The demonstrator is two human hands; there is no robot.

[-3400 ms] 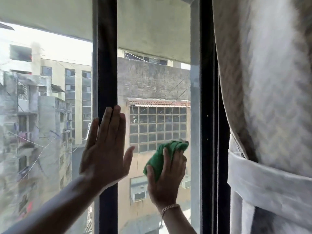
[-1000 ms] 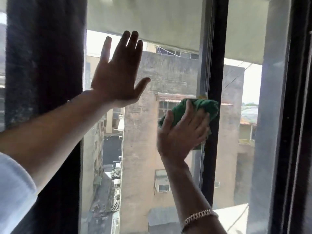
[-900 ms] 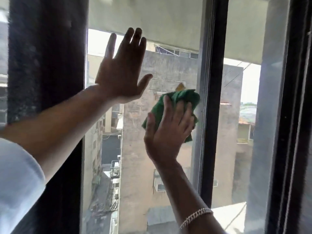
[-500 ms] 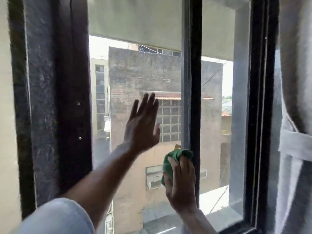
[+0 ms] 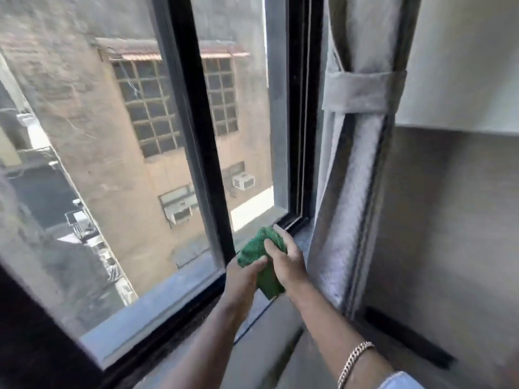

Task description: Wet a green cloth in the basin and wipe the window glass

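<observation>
Head view: both hands low, in front of bottom window frame [image 5: 157,313], off glass. Green cloth [image 5: 262,262] held between them, near lower right corner of window glass [image 5: 112,153]. Left hand [image 5: 243,279] pinches cloth's left edge; right hand [image 5: 283,262] curls closed around its right side. Basin not in view.

Step, as judged: folding or regripping cloth between wipes. Next move needs flat clean face, then pressing it on unwiped glass.
</observation>
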